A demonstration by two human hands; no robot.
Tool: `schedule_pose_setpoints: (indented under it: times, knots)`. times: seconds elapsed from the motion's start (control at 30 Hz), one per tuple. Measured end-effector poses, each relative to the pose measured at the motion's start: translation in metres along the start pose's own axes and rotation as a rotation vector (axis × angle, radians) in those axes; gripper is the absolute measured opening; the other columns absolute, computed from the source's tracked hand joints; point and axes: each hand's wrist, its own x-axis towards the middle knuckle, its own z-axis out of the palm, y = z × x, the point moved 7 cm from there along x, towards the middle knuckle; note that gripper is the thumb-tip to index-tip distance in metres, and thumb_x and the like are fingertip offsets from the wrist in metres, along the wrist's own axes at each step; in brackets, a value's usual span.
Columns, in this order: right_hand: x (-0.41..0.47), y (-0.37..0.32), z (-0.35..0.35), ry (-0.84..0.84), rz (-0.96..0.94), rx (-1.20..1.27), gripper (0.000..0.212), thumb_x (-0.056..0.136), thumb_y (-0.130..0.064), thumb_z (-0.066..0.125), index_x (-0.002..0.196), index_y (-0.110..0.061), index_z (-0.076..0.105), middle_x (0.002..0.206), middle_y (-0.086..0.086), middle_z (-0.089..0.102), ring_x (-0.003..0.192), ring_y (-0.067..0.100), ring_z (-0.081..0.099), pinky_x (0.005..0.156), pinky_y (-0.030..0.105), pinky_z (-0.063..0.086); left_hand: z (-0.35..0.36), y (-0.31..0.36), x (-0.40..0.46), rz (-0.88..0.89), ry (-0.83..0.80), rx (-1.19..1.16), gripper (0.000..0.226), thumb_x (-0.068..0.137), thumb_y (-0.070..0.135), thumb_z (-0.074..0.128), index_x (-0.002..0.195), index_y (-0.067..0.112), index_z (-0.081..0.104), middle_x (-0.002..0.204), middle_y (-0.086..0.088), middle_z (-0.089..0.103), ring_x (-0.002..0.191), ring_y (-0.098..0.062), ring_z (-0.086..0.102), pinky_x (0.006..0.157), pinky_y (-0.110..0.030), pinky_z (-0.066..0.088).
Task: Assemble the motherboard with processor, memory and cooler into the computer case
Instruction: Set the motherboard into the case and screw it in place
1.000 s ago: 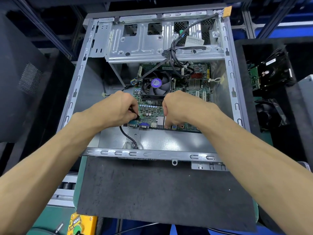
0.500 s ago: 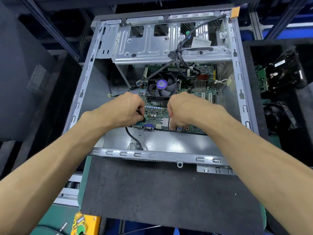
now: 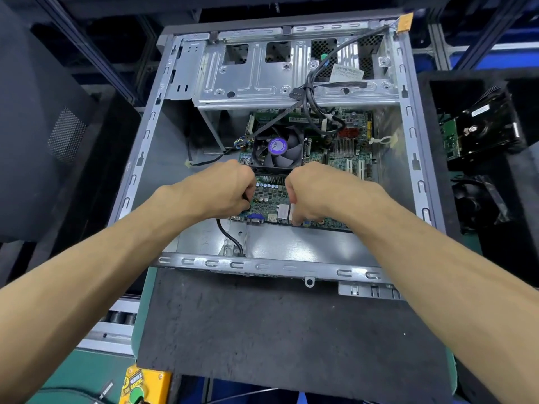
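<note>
The open grey metal computer case point(image 3: 407, 118) lies on its side on a dark grey foam mat point(image 3: 277, 330), with its open face up. Inside it, the green motherboard point(image 3: 271, 196) rests on the case floor, toward the right wall of the case, and its row of rear ports, with a blue connector point(image 3: 256, 217) among them, faces the near wall. The black cooler fan with a purple round label point(image 3: 278, 148) sits on the board, just beyond both hands. The left hand point(image 3: 224, 191) is over the near left corner of the board; its fingers are curled and they grip a black cable point(image 3: 230, 240), which runs down to the near rim of the case. The right hand point(image 3: 315, 193) is over the near edge of the board, beside the silver ports; its fingers are curled downward and the tips touch the board edge, but I cannot tell if they pinch something. The silver drive cage point(image 3: 262, 80) spans the far end of the case, and a bundle of black wires point(image 3: 309, 94) crosses over it.
</note>
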Motion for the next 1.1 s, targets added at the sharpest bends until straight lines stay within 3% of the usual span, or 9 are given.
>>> schedule_pose_setpoints:
  times: [0.17, 0.3, 0.43, 0.53, 0.63, 0.73, 0.83, 0.97, 1.1]
  knots:
    - [-0.004, -0.006, 0.000, 0.030, -0.037, -0.078, 0.032, 0.075, -0.019, 0.085, 0.092, -0.015, 0.058, 0.076, 0.001, 0.046, 0.073, 0.024, 0.056, 0.047, 0.024, 0.034, 0.002, 0.001, 0.003, 0.024, 0.004, 0.020, 0.013, 0.075, 0.009, 0.067, 0.068, 0.020, 0.063, 0.064, 0.005, 0.059, 0.068, -0.022, 0.057, 0.059, -0.028, 0.044]
    - [-0.007, -0.007, 0.000, 0.089, -0.036, -0.134, 0.035, 0.076, -0.011, 0.078, 0.068, -0.015, 0.045, 0.067, 0.001, 0.044, 0.053, 0.013, 0.041, 0.042, 0.023, 0.025, 0.004, 0.000, 0.005, 0.002, 0.009, 0.022, 0.010, 0.074, 0.009, 0.069, 0.069, 0.017, 0.066, 0.065, 0.003, 0.062, 0.069, -0.023, 0.059, 0.058, -0.028, 0.044]
    - [-0.005, -0.005, 0.000, 0.070, -0.020, -0.098, 0.026, 0.074, -0.014, 0.083, 0.076, -0.014, 0.056, 0.071, 0.001, 0.051, 0.056, 0.013, 0.047, 0.043, 0.022, 0.030, 0.004, -0.002, 0.002, -0.035, 0.015, -0.033, 0.017, 0.076, 0.011, 0.070, 0.066, 0.022, 0.063, 0.062, 0.008, 0.060, 0.069, -0.019, 0.060, 0.058, -0.026, 0.041]
    - [-0.002, 0.000, 0.001, 0.045, -0.012, -0.012, 0.030, 0.072, -0.021, 0.087, 0.093, -0.014, 0.067, 0.077, 0.001, 0.059, 0.063, 0.016, 0.057, 0.049, 0.022, 0.042, 0.003, -0.016, -0.003, -0.125, -0.001, -0.187, 0.016, 0.081, 0.032, 0.077, 0.071, 0.024, 0.067, 0.067, 0.012, 0.065, 0.067, -0.008, 0.061, 0.058, -0.023, 0.044]
    - [-0.002, 0.004, 0.000, 0.011, -0.002, 0.046, 0.036, 0.073, -0.028, 0.089, 0.098, -0.013, 0.069, 0.083, 0.001, 0.066, 0.077, 0.022, 0.065, 0.064, 0.030, 0.053, -0.005, -0.033, -0.009, -0.243, 0.088, -0.347, 0.031, 0.086, 0.052, 0.068, 0.074, 0.023, 0.068, 0.062, 0.009, 0.065, 0.052, 0.002, 0.060, 0.055, -0.021, 0.044]
    - [-0.007, 0.020, -0.008, -0.043, 0.063, 0.072, 0.041, 0.077, -0.051, 0.083, 0.086, -0.014, 0.067, 0.081, 0.001, 0.064, 0.077, 0.022, 0.063, 0.071, 0.033, 0.055, -0.006, -0.055, -0.011, -0.460, 0.143, -0.481, 0.039, 0.095, 0.046, 0.060, 0.082, 0.010, 0.066, 0.077, -0.007, 0.073, 0.062, -0.018, 0.072, 0.068, -0.031, 0.058]
    - [-0.013, 0.045, -0.031, 0.085, 0.221, 0.146, 0.061, 0.085, -0.060, 0.071, 0.057, -0.011, 0.049, 0.056, 0.002, 0.051, 0.052, 0.019, 0.051, 0.050, 0.028, 0.039, 0.002, -0.063, -0.010, -0.595, 0.034, -0.628, 0.032, 0.098, 0.031, 0.061, 0.092, -0.001, 0.066, 0.095, -0.022, 0.072, 0.076, -0.032, 0.072, 0.077, -0.046, 0.062]
    - [-0.011, 0.042, -0.052, 0.206, 0.249, 0.202, 0.062, 0.082, -0.060, 0.074, 0.058, -0.011, 0.044, 0.054, 0.001, 0.047, 0.050, 0.015, 0.046, 0.045, 0.028, 0.029, 0.004, -0.054, 0.000, -0.570, -0.087, -0.763, 0.015, 0.093, 0.005, 0.064, 0.099, -0.008, 0.069, 0.088, -0.019, 0.070, 0.059, -0.019, 0.065, 0.046, -0.027, 0.058]
    - [-0.004, 0.038, -0.058, 0.129, 0.259, 0.148, 0.062, 0.076, -0.065, 0.077, 0.064, -0.010, 0.049, 0.067, 0.001, 0.051, 0.059, 0.014, 0.048, 0.047, 0.028, 0.032, 0.010, -0.055, 0.009, -0.581, -0.096, -0.752, 0.008, 0.088, 0.000, 0.070, 0.084, -0.002, 0.064, 0.069, -0.015, 0.066, 0.036, -0.010, 0.059, 0.036, -0.022, 0.049]
